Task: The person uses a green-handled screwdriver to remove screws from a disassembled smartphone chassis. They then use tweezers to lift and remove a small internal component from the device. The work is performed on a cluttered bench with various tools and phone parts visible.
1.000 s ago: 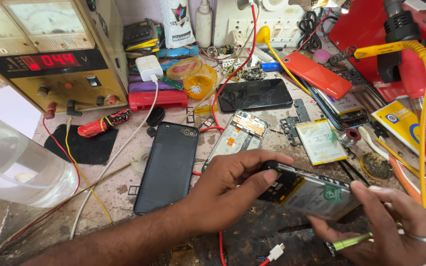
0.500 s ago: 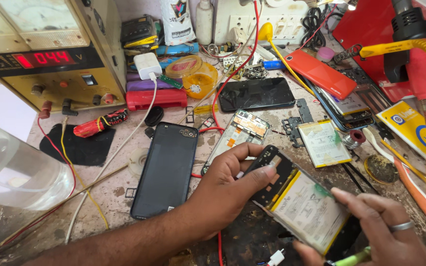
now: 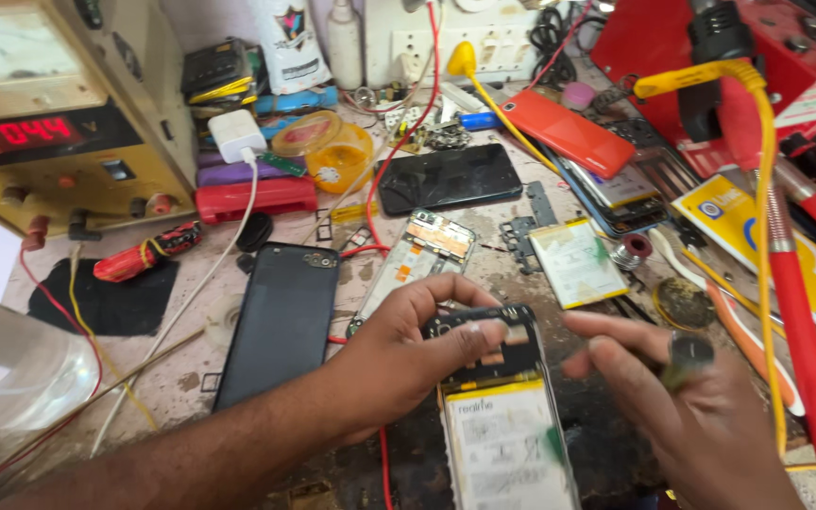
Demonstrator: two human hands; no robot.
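1. The counter (image 3: 191,378) is a stained, crowded work surface strewn with phone parts, wires and tools.
2. A beige power supply (image 3: 59,104) with a red lit display stands at the far left; a red machine (image 3: 786,57) sits at the far right, with a yellow cable (image 3: 767,189) looping down from it.
3. A clear plastic container (image 3: 2,378) lies at the left edge.
4. A black phone back cover (image 3: 280,316) lies flat, just left of the left forearm; a black phone (image 3: 450,177) and an orange phone (image 3: 564,132) lie farther back.
5. The opened phone (image 3: 502,416), battery showing, lies low in the middle of the counter between both hands.
6. The left hand (image 3: 408,364) has its grip clamped on the opened phone's top end, thumb on the edge nearer the person, fingers curled over the far edge.
7. The right hand (image 3: 691,425) hovers just right of the opened phone, its grip closed on a small dark-handled tool (image 3: 684,359); the tip is hidden.
8. A loose battery (image 3: 578,263) lies beyond the right hand.
9. A bare circuit frame (image 3: 417,260) lies just behind the left fingers.
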